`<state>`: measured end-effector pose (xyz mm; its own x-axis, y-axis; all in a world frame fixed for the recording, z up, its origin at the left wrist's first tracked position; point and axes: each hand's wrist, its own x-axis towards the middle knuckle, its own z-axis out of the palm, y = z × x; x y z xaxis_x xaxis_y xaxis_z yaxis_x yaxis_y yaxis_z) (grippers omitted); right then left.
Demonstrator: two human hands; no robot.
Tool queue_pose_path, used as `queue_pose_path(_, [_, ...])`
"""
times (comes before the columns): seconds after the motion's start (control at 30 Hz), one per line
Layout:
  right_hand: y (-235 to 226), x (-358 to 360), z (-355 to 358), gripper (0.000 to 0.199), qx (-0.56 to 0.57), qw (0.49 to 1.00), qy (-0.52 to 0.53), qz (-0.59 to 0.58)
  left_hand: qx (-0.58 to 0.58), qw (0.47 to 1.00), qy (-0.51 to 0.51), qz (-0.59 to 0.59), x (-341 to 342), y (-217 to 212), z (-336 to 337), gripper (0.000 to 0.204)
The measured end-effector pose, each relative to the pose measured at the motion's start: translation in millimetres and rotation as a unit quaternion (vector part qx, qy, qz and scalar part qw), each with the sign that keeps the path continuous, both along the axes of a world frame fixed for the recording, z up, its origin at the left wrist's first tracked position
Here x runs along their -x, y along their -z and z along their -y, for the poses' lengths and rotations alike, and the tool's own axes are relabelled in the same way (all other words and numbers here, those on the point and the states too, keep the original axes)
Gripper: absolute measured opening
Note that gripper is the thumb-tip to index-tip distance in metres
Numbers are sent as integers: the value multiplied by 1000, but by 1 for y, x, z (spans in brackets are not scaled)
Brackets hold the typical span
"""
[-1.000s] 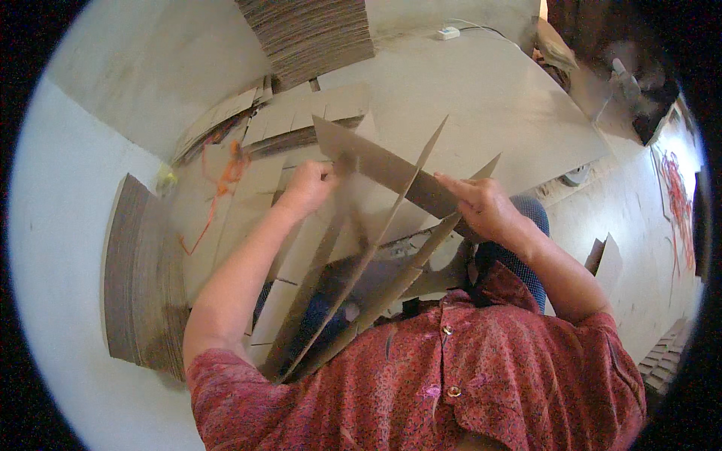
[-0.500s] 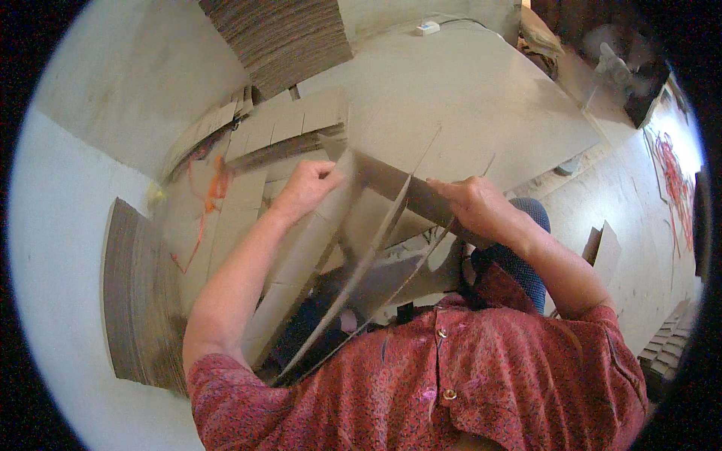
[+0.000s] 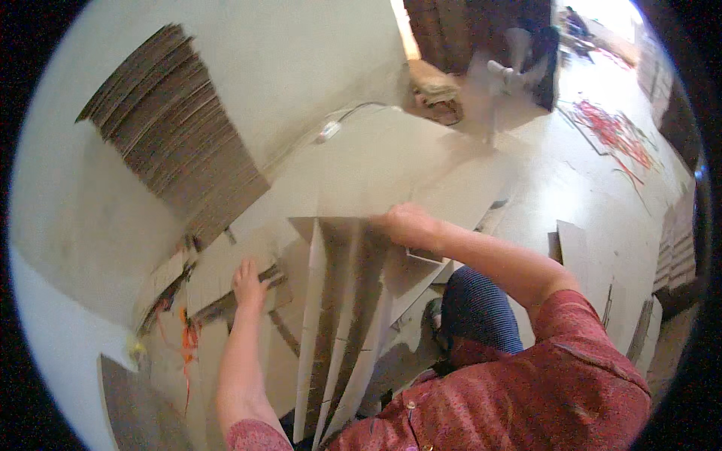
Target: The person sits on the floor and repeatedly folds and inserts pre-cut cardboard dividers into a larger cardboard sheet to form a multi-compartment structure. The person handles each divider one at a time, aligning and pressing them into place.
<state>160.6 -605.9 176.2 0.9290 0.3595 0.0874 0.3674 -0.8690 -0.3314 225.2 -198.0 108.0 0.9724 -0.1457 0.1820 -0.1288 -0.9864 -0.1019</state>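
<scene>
My right hand (image 3: pixel 410 225) grips the upper corner of a partly assembled cardboard divider (image 3: pixel 350 301), its fingers closed on a brown panel. The divider's several long panels fan down toward my lap, with dark gaps between them. My left hand (image 3: pixel 250 284) is apart from the divider, fingers spread, over a stack of cut cardboard strips (image 3: pixel 218 279) on the left. Whether its fingertips touch the strips is hard to tell.
A tall stack of cardboard sheets (image 3: pixel 177 128) leans by the wall, another stack (image 3: pixel 139 398) stands lower left. Orange strapping (image 3: pixel 188 346) lies near the strips. Beyond are a large flat board (image 3: pixel 376 165), a white plug box (image 3: pixel 329 131), a fan (image 3: pixel 515 71) and red strapping (image 3: pixel 613 135).
My left hand has left the divider and moved toward the strips. My right hand still holds the divider, which now stands more upright. The view has swung to the right.
</scene>
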Motion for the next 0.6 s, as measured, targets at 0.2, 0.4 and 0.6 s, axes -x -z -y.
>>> queue_pose_path(0.2, [12, -34, 29, 24, 4, 997, 72, 4, 85, 996, -15, 6, -18, -14, 20, 23])
queue_pose_path(0.4, [2, 32, 9, 31, -113, 963, 55, 238, 125, 992, -28, 0, -9, -28, -6, 24])
queue_pose_path(0.6, [38, 129, 21, 32, -235, 933, 20, 270, 322, 943, -32, 79, 13, -35, -30, 25])
